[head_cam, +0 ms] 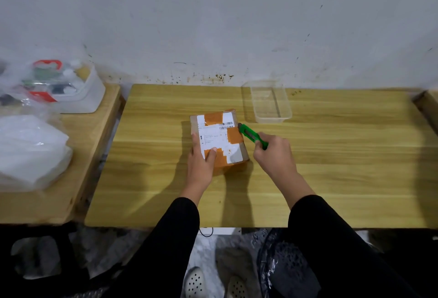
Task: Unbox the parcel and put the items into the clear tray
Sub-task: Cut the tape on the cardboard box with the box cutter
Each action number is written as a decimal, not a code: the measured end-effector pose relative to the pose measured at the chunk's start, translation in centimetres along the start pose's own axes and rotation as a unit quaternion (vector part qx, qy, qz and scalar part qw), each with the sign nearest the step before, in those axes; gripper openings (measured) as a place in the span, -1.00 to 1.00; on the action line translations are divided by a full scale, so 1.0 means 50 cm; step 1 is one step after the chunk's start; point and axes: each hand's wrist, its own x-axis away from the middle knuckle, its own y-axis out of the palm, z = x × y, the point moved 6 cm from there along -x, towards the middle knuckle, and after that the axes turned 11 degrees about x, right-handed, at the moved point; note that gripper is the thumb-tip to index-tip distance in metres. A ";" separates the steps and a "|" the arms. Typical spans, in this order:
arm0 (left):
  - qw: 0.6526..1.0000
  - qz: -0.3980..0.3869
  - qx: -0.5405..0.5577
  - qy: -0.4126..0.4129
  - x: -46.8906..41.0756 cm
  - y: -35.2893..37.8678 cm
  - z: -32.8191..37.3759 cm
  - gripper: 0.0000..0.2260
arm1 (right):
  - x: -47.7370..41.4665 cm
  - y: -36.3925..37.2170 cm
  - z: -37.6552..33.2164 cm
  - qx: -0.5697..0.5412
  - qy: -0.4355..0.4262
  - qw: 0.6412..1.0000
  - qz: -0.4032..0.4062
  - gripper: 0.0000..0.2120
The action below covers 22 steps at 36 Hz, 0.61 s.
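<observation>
A small cardboard parcel (220, 135) with orange tape and white labels lies closed in the middle of the wooden table (331, 179). My left hand (201, 164) presses on its near left corner, fingers spread over the top. My right hand (275, 155) grips a green utility knife (252, 136) whose tip touches the parcel's right edge. The clear tray (270, 103) stands beyond the parcel to the right, near the wall, with nothing inside it.
A second wooden table (90, 136) adjoins on the left, carrying a white container (71, 89) with small items under plastic film and a pile of white plastic bags (30, 150). The wall runs directly behind the tables. Another tabletop edge (429, 105) shows at far right.
</observation>
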 end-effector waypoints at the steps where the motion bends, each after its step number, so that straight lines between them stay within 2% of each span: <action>1: 1.000 0.002 0.001 -0.001 0.001 0.000 0.001 -0.37 | 0.001 -0.001 -0.002 0.011 -0.002 1.000 -0.001 -0.75; 7: 1.000 0.010 -0.002 -0.009 0.001 0.001 0.001 -0.37 | 0.027 -0.004 -0.002 0.059 -0.021 0.998 0.008 -0.74; 17: 1.000 0.015 -0.002 -0.025 0.010 0.000 0.014 -0.38 | 0.077 -0.014 0.023 0.066 -0.025 0.997 0.018 -0.72; 22: 1.000 0.015 0.001 -0.028 0.010 -0.004 0.017 -0.37 | 0.095 -0.023 0.037 0.036 -0.015 0.999 0.035 -0.68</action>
